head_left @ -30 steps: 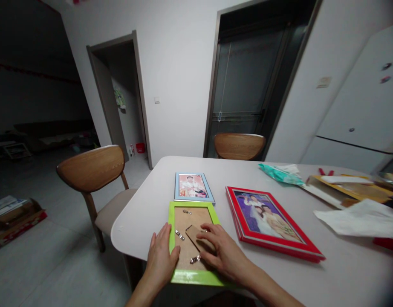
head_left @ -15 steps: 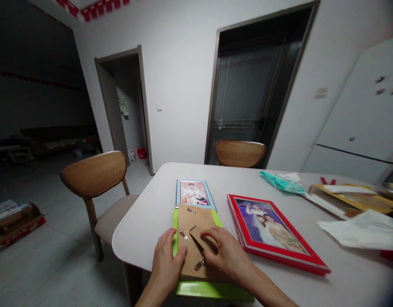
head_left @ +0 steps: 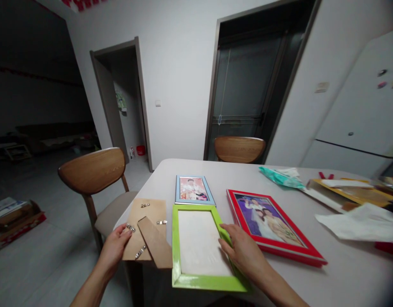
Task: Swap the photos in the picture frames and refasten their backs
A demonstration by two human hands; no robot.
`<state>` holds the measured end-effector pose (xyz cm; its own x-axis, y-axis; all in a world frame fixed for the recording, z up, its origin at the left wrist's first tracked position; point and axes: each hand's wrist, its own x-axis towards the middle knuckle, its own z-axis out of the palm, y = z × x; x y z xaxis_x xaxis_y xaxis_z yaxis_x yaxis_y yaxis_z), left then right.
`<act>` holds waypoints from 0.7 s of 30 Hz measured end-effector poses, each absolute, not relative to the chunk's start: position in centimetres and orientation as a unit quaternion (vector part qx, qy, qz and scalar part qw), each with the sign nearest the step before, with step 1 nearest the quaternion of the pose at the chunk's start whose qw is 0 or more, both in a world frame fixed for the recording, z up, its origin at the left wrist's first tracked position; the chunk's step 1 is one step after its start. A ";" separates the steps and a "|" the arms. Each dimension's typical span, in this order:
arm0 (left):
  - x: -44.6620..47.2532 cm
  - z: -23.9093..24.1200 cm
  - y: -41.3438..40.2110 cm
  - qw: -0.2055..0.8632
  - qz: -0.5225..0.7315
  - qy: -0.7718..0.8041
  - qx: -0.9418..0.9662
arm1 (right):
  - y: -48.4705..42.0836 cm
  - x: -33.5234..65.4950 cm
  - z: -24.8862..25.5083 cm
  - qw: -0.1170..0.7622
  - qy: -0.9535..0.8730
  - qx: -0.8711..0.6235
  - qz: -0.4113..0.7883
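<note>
My left hand (head_left: 115, 244) pinches the left edge of a brown backing board (head_left: 135, 234), which has metal clips and a slanting stand flap. The board is to the left of a green picture frame (head_left: 196, 282), partly past the table's edge. Inside the green frame a plain white sheet (head_left: 201, 243) shows. My right hand (head_left: 239, 247) rests on the frame's right side, fingers apart. Just behind the green frame lies a blue picture frame (head_left: 193, 189) with a photo. To the right, a red picture frame (head_left: 276, 226) holds another photo.
A white table (head_left: 311, 285) carries a teal packet (head_left: 281, 178), white paper (head_left: 362, 226) and a yellow envelope (head_left: 353, 192) on its right side. Wooden chairs stand at the left (head_left: 94, 170) and far side (head_left: 239, 149). A box (head_left: 17, 224) sits on the floor at left.
The backing board has come off the green frame and moved left in my left hand, exposing the white sheet. My right hand has left the board's flap for the frame's right side.
</note>
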<state>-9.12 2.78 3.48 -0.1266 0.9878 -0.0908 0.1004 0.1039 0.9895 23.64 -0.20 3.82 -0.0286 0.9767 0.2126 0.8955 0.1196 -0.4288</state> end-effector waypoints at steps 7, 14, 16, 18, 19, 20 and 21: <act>-10.2 2.8 3.9 0.304 0.389 0.672 0.552 | 0.5 22.8 3.1 0.164 -0.695 -0.696 0.073; -9.0 2.1 3.5 0.128 0.334 0.689 0.630 | 1.2 22.9 3.2 0.163 -0.686 -0.705 0.068; -7.8 2.1 3.1 0.106 0.333 0.672 0.653 | 1.2 23.0 3.2 0.176 -0.681 -0.706 0.079; -5.9 2.3 2.4 0.093 0.337 0.650 0.675 | 1.3 23.1 3.4 0.201 -0.672 -0.706 0.095; -4.7 2.6 1.8 0.092 0.341 0.636 0.686 | 1.2 23.1 3.6 0.220 -0.663 -0.706 0.113; -3.5 3.0 1.2 0.092 0.345 0.619 0.699 | 1.1 23.1 3.9 0.248 -0.651 -0.702 0.148; -2.2 3.4 0.4 0.100 0.356 0.587 0.720 | 0.9 23.1 4.2 0.281 -0.632 -0.695 0.197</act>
